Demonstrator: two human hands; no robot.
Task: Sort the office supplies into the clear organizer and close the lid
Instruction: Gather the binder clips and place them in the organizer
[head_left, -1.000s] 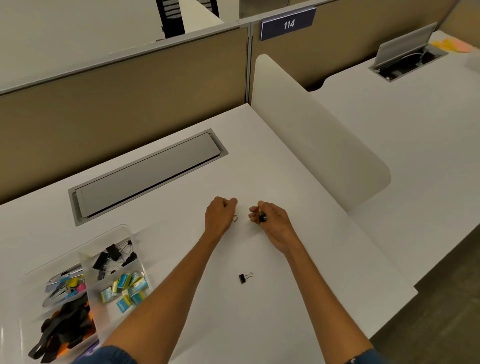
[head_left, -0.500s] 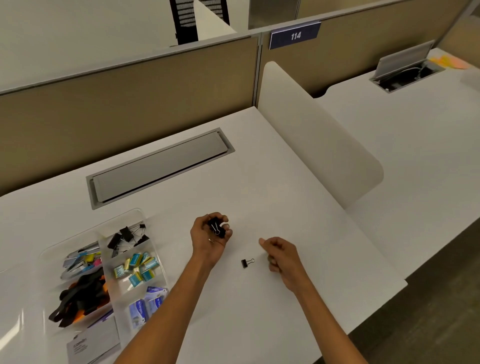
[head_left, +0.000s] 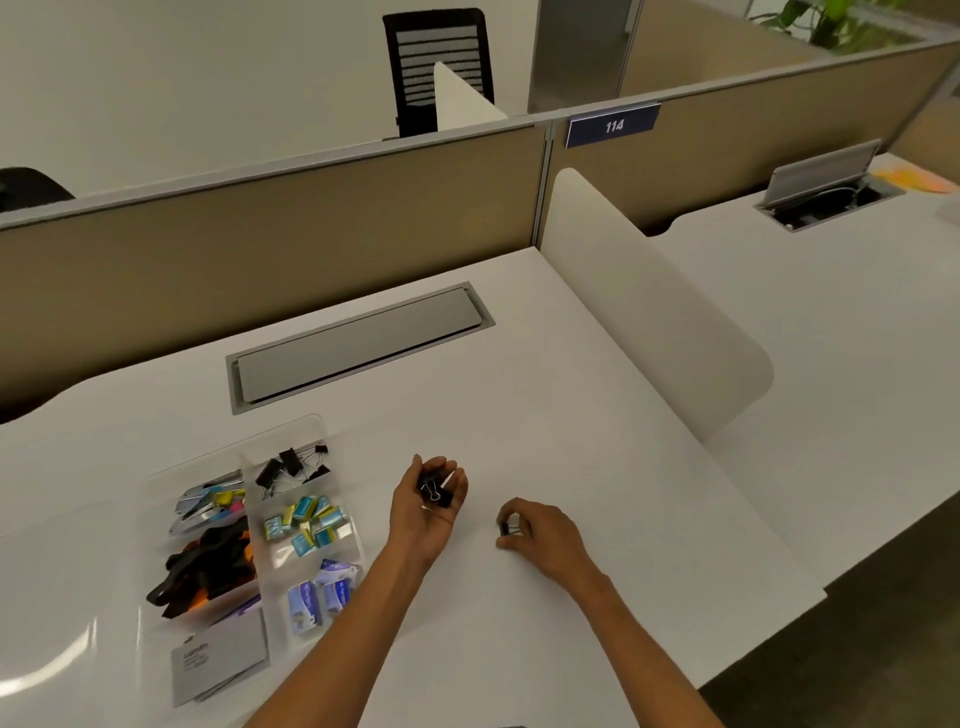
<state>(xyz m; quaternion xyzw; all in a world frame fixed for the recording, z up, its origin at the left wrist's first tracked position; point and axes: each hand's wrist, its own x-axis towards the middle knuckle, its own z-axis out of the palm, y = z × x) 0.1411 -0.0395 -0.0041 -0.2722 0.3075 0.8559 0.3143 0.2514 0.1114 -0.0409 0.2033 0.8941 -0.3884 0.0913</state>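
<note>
The clear organizer (head_left: 322, 431) lies at the left of the white desk with its lid (head_left: 62, 597) swung open to the left. Its compartments hold black binder clips (head_left: 291, 465), small blue-green boxes (head_left: 306, 522), staple packs (head_left: 317, 597), coloured clips, black-and-orange pieces and grey cards. My left hand (head_left: 428, 512) is palm up just right of the organizer, cupping a few black binder clips (head_left: 434, 491). My right hand (head_left: 540, 535) rests on the desk to the right, its fingers pinching one small black binder clip (head_left: 506, 529).
A grey cable hatch (head_left: 358, 345) is set into the desk behind the hands. A white rounded divider (head_left: 649, 312) stands at the right, a beige partition (head_left: 260, 249) at the back. The desk's front edge (head_left: 769, 649) runs close on the right.
My right hand has reached left to the lone binder clip on the desk and pinched it. My left hand still cups its clips, palm up. The camera has tilted up.
</note>
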